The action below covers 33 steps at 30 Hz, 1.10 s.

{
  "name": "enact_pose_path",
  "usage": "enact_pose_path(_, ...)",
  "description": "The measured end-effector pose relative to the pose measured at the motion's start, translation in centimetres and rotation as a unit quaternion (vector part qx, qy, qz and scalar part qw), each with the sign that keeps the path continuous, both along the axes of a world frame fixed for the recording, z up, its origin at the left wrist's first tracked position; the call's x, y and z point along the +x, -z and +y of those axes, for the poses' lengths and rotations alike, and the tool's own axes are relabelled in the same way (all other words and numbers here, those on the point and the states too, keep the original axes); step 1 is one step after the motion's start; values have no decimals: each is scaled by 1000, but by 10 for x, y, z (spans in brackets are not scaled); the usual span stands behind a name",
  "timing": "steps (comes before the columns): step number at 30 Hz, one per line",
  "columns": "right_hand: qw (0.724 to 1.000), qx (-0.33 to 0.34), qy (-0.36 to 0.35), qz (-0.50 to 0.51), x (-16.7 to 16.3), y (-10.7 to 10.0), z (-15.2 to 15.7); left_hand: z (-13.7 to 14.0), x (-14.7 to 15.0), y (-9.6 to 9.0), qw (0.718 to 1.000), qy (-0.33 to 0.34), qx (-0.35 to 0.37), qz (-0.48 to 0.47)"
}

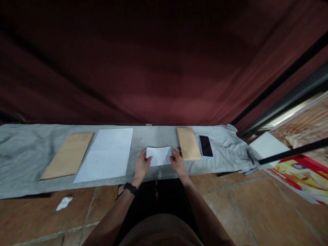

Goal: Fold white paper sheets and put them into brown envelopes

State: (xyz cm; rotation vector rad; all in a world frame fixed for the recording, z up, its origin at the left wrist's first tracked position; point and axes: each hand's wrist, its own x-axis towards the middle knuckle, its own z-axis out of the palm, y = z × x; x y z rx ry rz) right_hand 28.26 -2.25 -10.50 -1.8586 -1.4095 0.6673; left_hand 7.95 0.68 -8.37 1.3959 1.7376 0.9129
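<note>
White paper [159,156] lies between your hands, over the grey cloth [153,136], long axis running left to right. Your left hand [142,166] pinches one short end, your right hand [178,165] the other; neither is nearer.

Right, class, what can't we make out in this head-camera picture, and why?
Underside of the small white rectangular paper, head view: turned away from the camera.
Some fingers of the bare left hand and bare right hand, head view: hidden by the hands themselves.
Left end of the grey cloth, head view: cut off by the picture's edge.
Lettering on the red-and-yellow printed packaging, head view: blurred, too small.
</note>
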Motion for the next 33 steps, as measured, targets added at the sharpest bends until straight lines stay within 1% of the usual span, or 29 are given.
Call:
enact_pose_path(2,999,-9,-6,-43,-1,-1,-3,0,0,-5,995,22,-8,99)
enact_pose_path(3,998,-16,-10,-65,-2,-1,-5,-1,1,-7,990,33,-16,134)
enact_pose_path(6,990,-27,-21,-135,-4,-2,-8,-5,5,-10,978,56,-38,195)
enact_pose_path(7,987,-17,-24,-159,-5,-3,-9,-6,6,-10,975,60,-39,211)
enact_pose_path(9,978,25,-31,-203,-7,-5,-9,-8,8,-9,969,66,-30,236)
enact_pose_path(11,971,75,-46,-224,-11,-7,-7,-8,9,-7,966,69,-17,247)
enact_pose_path(13,965,102,-79,-228,-19,-6,-6,-8,9,-6,967,70,-10,247)
enact_pose_path(17,948,84,-151,-267,-35,2,-9,-11,8,-6,964,74,-4,254)
enact_pose_path(21,938,65,-151,-305,-42,11,-15,-17,8,-7,954,62,4,293)
enact_pose_path(23,936,61,-147,-313,-42,13,-16,-22,11,-5,944,60,35,323)
enact_pose_path(25,934,58,-149,-319,-41,13,-17,-28,18,-1,932,88,93,339)
enact_pose_path(27,930,55,-156,-327,-41,13,-18,-33,28,6,920,153,151,328)
enact_pose_path(28,928,53,-159,-331,-40,13,-18,-35,33,11,914,186,168,318)
enact_pose_path(30,925,47,-166,-338,-39,12,-20,-39,41,19,909,219,175,307)
enact_pose_path(33,924,47,-171,-338,-39,11,-21,-40,43,28,910,219,170,307)
